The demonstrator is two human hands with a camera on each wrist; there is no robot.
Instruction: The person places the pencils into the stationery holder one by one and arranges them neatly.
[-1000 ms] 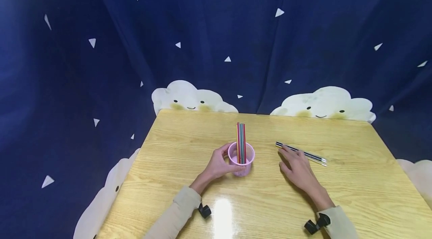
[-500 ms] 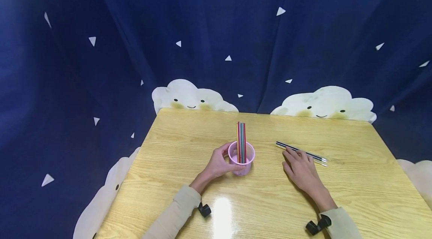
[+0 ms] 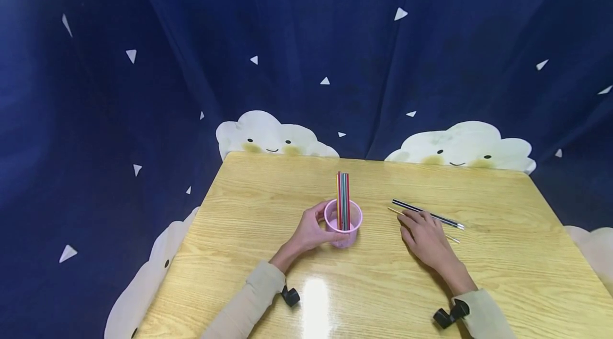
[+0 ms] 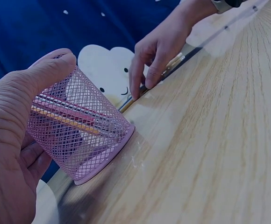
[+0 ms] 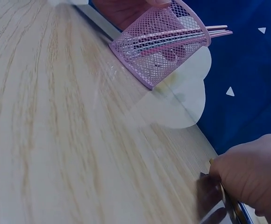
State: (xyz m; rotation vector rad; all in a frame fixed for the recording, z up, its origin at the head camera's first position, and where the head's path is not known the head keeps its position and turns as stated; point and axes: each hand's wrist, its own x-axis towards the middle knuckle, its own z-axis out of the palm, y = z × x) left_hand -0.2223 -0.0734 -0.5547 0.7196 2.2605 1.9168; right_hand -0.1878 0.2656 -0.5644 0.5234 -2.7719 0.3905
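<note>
My left hand (image 3: 306, 232) grips a pink mesh pencil cup (image 4: 86, 154) from its left side, thumb across the front near the rim. Several coloured pencils (image 3: 343, 192), red, teal and yellow among them, lean inside and stick out above the rim. Over on the right, my right hand (image 3: 425, 238) pinches a thin yellow pencil (image 3: 394, 211) between thumb and fingers, low over the tabletop; its middle is hidden under the hand. Just behind it lie dark pencils (image 3: 448, 221) with pale ends, partly covered by the fingers in the head view.
The wooden table (image 3: 268, 190) reaches back to a dark blue curtain (image 3: 297, 35) with white triangles and smiling clouds. A black wrist camera (image 3: 290, 297) sits at the left sleeve, another camera (image 3: 445, 319) at the right one.
The yellow pencil has come away from the dark pencils, slightly toward me and to the left, with my right hand on it. My left hand and the cup stay in place.
</note>
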